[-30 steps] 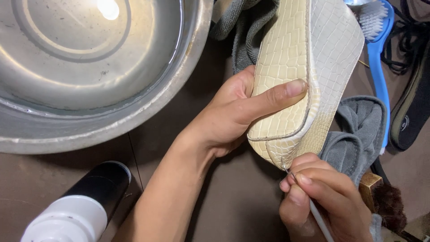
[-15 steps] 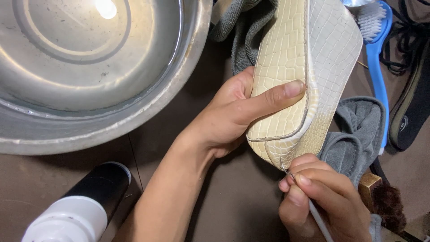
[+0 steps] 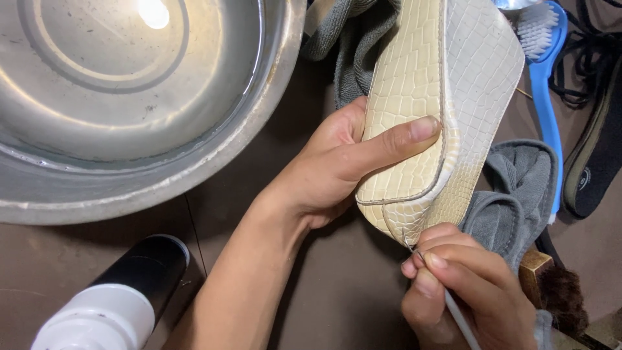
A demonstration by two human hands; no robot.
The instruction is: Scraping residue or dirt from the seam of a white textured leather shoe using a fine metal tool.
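Note:
My left hand point(image 3: 340, 162) grips a cream and white bag point(image 3: 440, 97) with a scaly embossed surface, thumb laid across its cream side. My right hand point(image 3: 463, 291) sits just below the bag's lower corner and pinches a thin white tool point(image 3: 457, 314), whose tip touches the seam at that corner. The tool's lower end runs out of view at the bottom edge.
A large metal basin point(image 3: 129, 97) with water fills the upper left. A black spray can with a white cap point(image 3: 110, 298) lies lower left. Grey cloths point(image 3: 518, 188) lie under the bag, a blue brush point(image 3: 544, 71) and a dark insole point(image 3: 599, 155) at right.

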